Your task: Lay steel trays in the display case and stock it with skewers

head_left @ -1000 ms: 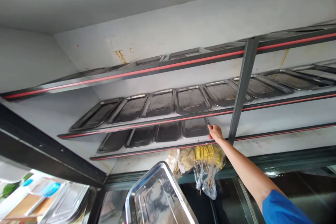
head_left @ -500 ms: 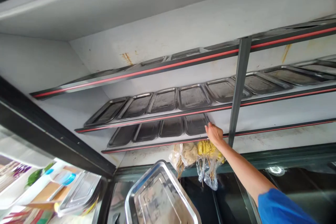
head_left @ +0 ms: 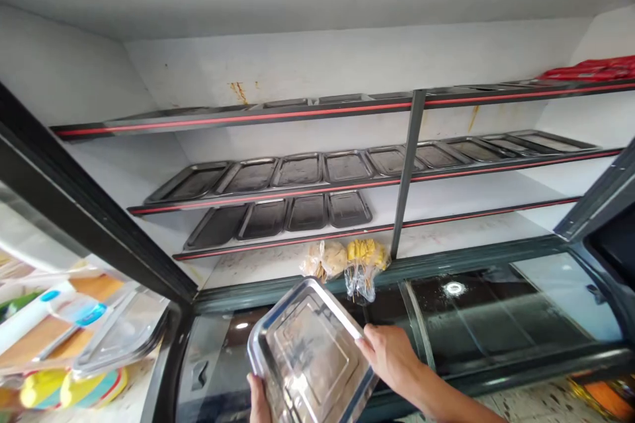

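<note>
A shiny rectangular metal tray (head_left: 307, 337) is tilted in front of me, low in the view. My left hand (head_left: 258, 400) grips its lower left edge; the thumb shows and the other fingers are hidden behind it. On the upper right rim, my right hand (head_left: 389, 353) is closed, fingers pinching the edge. Whether more trays are nested under this one, I cannot tell. Beyond it, a row of metal trays on the lowest rack (head_left: 350, 209) leans at the left part of the cabinet.
More trays line the middle shelf (head_left: 347, 166) and top shelf. Bagged skewered food (head_left: 367, 254) sits below, left of the upright post (head_left: 409, 172). A red packet (head_left: 595, 69) lies top right. Lower left are a clear-lidded tray (head_left: 122, 330) and yellow slippers (head_left: 94, 388).
My right hand has come away from the rightmost tray on the lowest rack, down to the held tray's rim. The view has turned, showing more of the cabinet's right side.
</note>
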Action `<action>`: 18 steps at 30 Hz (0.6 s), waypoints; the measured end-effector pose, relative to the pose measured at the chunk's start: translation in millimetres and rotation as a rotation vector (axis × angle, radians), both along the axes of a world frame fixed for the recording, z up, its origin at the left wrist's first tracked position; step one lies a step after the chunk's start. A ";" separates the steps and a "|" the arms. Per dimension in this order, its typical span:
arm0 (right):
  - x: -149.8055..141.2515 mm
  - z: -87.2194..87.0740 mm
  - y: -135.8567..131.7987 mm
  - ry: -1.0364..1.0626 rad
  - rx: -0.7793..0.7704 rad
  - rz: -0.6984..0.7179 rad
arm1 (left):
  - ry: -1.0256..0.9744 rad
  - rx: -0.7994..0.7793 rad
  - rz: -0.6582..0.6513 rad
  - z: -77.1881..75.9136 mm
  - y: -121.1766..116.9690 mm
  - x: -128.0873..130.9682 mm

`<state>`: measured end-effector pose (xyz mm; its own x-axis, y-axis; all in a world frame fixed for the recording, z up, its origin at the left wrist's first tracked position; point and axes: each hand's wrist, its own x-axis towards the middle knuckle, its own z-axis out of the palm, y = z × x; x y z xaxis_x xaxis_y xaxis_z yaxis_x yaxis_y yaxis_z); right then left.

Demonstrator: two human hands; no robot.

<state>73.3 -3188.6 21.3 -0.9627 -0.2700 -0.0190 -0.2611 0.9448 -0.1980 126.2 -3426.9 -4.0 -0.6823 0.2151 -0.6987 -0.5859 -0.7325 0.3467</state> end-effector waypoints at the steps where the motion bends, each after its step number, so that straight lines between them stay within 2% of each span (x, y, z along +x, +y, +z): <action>1: 6.5 3.3 8.9 0.020 -0.028 -0.019 | 0.012 0.011 0.014 -1.1 6.9 1.4; 4: 21.5 8.7 35.8 0.068 -0.216 -0.086 | 0.065 0.049 0.076 -5.4 29.2 2.0; 7: 28.2 13.2 62.9 0.058 -0.523 -0.163 | 0.172 0.149 0.106 -13.5 45.9 -3.8; 11: 28.2 29.8 114.2 -0.067 -0.850 -0.413 | 0.233 0.300 -0.005 -20.7 62.7 -17.7; 14: 26.6 43.2 173.8 -0.011 -0.937 -0.557 | 0.267 0.313 -0.039 -16.6 85.6 -31.0; 18: 15.8 49.9 271.5 0.102 -0.931 -0.762 | 0.228 0.265 0.013 -13.1 126.9 -54.1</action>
<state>89.1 -2917.1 71.2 -0.8664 0.4981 -0.0342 0.2474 0.3688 -0.8960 72.1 -3299.9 -17.1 -0.8182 0.3594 -0.4489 -0.5056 -0.8214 0.2640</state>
